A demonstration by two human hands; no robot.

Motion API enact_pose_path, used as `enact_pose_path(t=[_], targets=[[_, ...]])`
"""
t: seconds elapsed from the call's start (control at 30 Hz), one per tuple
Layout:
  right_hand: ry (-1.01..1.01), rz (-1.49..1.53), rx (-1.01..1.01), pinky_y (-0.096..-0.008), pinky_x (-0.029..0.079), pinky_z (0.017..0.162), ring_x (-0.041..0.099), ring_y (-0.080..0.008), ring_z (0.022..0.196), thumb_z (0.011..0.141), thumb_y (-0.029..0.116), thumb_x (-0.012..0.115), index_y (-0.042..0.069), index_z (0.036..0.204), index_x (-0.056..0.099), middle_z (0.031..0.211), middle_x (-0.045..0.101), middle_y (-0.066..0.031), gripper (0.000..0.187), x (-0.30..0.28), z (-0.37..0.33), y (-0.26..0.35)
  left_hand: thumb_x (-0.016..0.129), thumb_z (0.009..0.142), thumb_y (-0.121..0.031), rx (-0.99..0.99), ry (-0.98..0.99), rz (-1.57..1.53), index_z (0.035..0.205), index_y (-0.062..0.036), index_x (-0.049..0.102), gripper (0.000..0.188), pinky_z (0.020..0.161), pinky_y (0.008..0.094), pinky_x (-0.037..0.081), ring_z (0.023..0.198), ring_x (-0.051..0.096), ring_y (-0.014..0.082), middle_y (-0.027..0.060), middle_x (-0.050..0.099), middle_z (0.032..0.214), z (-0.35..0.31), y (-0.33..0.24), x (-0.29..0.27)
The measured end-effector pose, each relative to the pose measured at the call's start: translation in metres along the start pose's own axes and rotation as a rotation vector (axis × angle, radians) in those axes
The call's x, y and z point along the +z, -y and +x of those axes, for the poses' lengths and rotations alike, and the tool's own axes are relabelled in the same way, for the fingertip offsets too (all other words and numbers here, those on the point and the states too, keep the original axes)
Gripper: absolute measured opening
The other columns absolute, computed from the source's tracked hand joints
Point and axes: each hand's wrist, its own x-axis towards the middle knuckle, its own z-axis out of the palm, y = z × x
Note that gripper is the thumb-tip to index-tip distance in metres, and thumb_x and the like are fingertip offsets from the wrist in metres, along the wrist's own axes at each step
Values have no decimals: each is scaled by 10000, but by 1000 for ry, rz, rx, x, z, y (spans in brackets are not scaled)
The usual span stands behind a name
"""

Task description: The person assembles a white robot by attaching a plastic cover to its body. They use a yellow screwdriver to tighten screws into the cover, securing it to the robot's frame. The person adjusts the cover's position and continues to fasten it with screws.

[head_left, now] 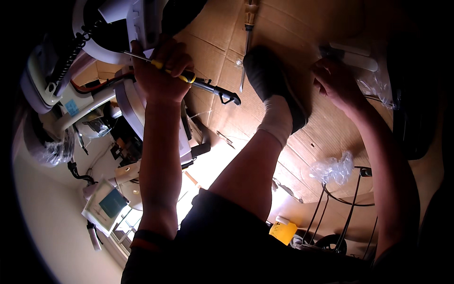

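Observation:
My left hand (163, 75) is closed around a screwdriver (187, 75) with a yellow and black handle. Its thin shaft points to the upper left, toward a white plastic machine (144, 28). A black rod with a clip-like hook (222, 93) extends from the handle's other end; whether it is one piece with it I cannot tell. My right hand (333, 80) has its fingers curled in shadow, and what they hold, if anything, is hidden. Beside it lies a clear plastic bag (378, 87) with white pieces (357, 60).
A long screwdriver with a wooden-looking handle (251, 14) lies on the cardboard (293, 23), near my dark shoe (272, 78). Crumpled clear plastic (332, 169) rests by thin black rods. White machine parts, a coiled black cable (66, 59) and a yellow piece (283, 232) surround me.

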Motion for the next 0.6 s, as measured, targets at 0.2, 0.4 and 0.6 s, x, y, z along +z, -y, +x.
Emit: enact_pose_path(t=[0.2, 0.4, 0.6], targets=[[80, 106, 100, -241, 494, 550, 613, -85, 630, 1017, 312, 612, 46, 1067, 669, 736, 654, -38, 277, -12, 6, 10, 443, 1012, -658, -21, -76, -57, 1021, -26, 609, 654, 439, 244, 334, 576, 376, 104, -27, 413, 656, -2, -2, 4], [74, 148, 108, -233, 437, 492, 557, -86, 525, 965, 340, 679, 81, 979, 670, 667, 622, -31, 259, -12, 5, 16, 395, 1013, -707, -10, -58, -64, 1057, -37, 609, 704, 426, 244, 287, 567, 340, 91, -51, 396, 641, 0, -1, 4], [115, 135, 108, -238, 478, 498, 600, -95, 550, 1008, 290, 602, 49, 1035, 665, 728, 670, -68, 251, -14, 8, 18, 515, 1013, -605, -3, -37, -62, 1148, 11, 630, 642, 437, 234, 339, 560, 358, 93, -38, 401, 633, 1, -4, 4]])
